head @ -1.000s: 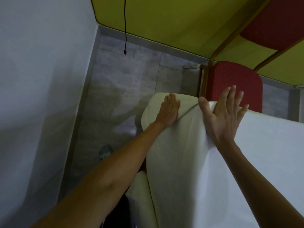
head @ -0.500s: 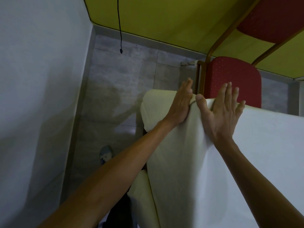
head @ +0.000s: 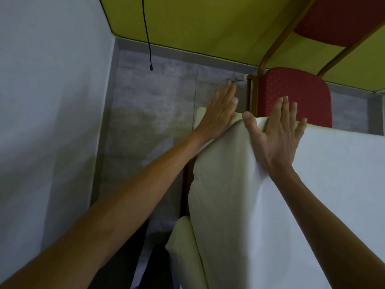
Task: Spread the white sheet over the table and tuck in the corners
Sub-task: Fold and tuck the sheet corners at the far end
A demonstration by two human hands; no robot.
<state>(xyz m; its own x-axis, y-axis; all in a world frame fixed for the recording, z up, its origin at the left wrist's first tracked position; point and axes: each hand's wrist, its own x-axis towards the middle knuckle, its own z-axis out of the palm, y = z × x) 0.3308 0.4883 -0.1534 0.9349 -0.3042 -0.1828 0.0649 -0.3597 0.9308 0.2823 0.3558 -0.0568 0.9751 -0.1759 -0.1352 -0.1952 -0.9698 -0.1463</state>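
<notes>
Head view: both hands flat, fingers spread, left hand [head: 220, 112] and right hand [head: 277, 130] on the white sheet [head: 312, 184] at the table corner.

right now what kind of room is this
Probably a plain indoor function or dining room: a red padded chair behind the sheet-covered table, grey floor tiles, and yellow wall.

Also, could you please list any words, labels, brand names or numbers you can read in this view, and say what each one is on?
None: no readable text shows anywhere.
The white sheet is plain under the left hand and right hand.
The red chair bears only a pattern of pale dots, no letters.
The walls, floor tiles and hanging black cord carry no markings.
</notes>
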